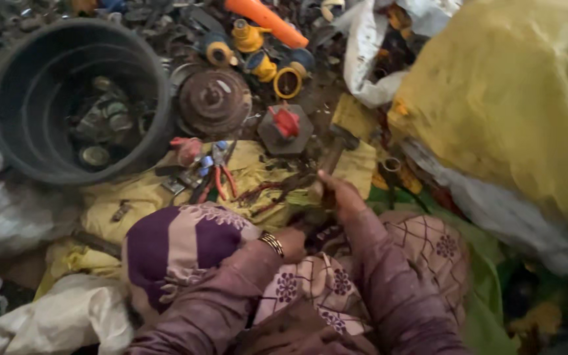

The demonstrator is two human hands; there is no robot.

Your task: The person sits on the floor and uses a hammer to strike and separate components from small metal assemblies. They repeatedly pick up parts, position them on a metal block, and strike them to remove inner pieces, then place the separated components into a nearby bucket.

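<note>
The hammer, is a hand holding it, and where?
Yes. The right hand has its grip on the wooden handle of the dark-headed hammer, at the lower end. What the left hand holds cannot be told.

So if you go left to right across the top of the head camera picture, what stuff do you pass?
Black bucket → rusty round disc → red-topped hexagon piece → white bag → big yellow sack.

Mauve long sleeves (389,289); gold bangle (272,244) on left wrist; purple-patterned skirt (179,246).
</note>
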